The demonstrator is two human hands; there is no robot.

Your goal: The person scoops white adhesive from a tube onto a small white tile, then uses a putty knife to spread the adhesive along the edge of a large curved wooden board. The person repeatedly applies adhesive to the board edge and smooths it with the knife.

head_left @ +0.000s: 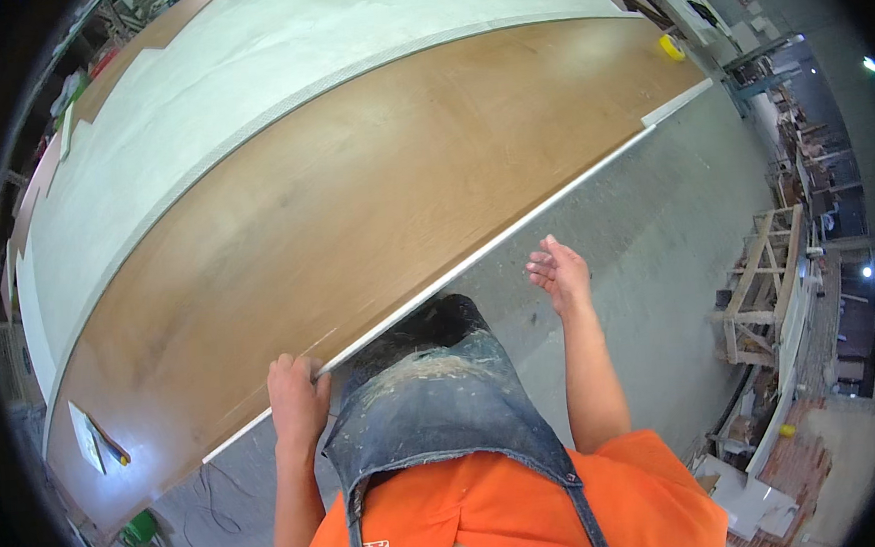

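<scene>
A broad brown board (373,207) lies in front of me, its near edge lined by a long narrow white strip (496,245). My left hand (298,397) is closed over the strip at the board's near edge, left of my apron; its fingertips are partly hidden. Held in the air off that edge, my right hand (561,274) has loosely bent fingers, apart, with nothing visible in them. At the board's left end rest a flat white piece (87,437) and a thin tool with a yellow-and-dark handle (118,452). A yellow tape roll (672,49) sits at the far right corner.
Beyond the board spreads a large white sheet (245,75) with a curved edge. A wooden trestle frame (767,283) stands on the grey floor (657,260) at the right, near piled timber. Cords (211,503) and a green object (140,530) lie below the board's left end.
</scene>
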